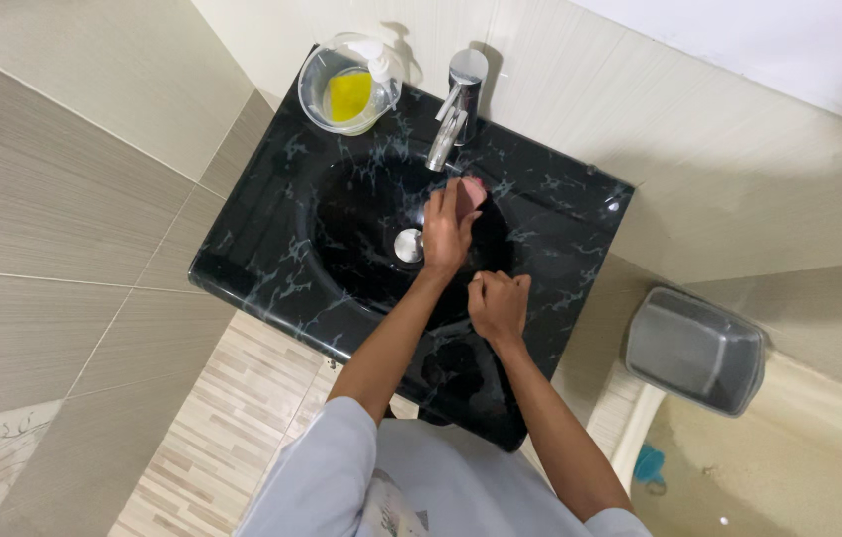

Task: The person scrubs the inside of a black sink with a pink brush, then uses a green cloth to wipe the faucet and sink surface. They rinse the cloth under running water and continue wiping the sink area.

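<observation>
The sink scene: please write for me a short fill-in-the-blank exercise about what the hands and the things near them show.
1. The left hand presses a reddish pad inside the black ____.
2. The right hand rests as a ____ on the front rim.
3. The clear bowl holds a ____ sponge.
4. The chrome tap stands ____ the basin.

Missing words: sink; fist; yellow; behind

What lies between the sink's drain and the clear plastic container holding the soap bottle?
In the head view, only bare black marbled basin lies between the drain and the container; the tap stands to one side.
</observation>
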